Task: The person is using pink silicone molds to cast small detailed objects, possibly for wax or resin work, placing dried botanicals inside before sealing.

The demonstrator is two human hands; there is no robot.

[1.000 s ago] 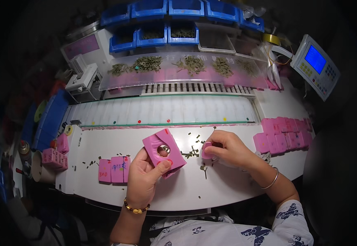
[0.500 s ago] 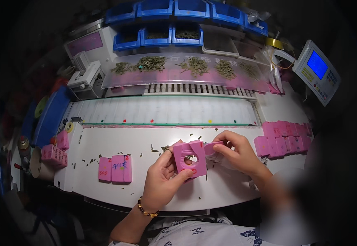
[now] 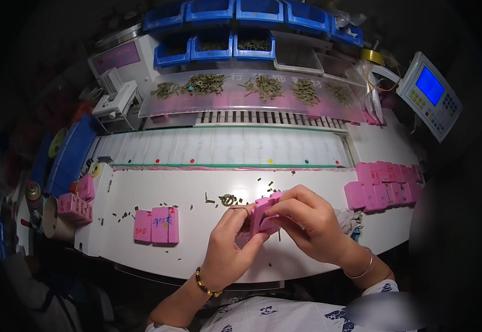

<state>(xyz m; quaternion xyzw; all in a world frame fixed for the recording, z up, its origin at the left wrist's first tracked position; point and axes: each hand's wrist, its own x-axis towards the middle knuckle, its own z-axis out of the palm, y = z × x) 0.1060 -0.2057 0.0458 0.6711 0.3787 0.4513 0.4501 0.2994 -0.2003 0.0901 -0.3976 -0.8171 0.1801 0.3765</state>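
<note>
Above the white worktop, a pink rubber mould (image 3: 258,214) is held on edge between my two hands. My left hand (image 3: 229,243) grips it from the left, thumb low on its near side. The bent fingers of my right hand (image 3: 314,226) pinch its right side and cover much of that part. What lies inside the mould is hidden. Just beyond the left fingers, a dark green ring-shaped piece (image 3: 227,200) lies among small green bits. To the left, several pink moulds with handwriting (image 3: 157,226) stand side by side.
More pink moulds (image 3: 382,188) are stacked at the right. Behind the worktop runs a glass-edged strip (image 3: 224,148), with a clear tray (image 3: 235,102) of green pieces above. Blue bins (image 3: 213,47) line the back. A keypad display (image 3: 432,94) stands at right, a crumpled cloth (image 3: 351,221) near my right wrist.
The mould has turned edge-on, so its round cavity no longer shows. My right hand has moved left, bringing the part it held away from the mould up against it. The ring-shaped piece has come into view.
</note>
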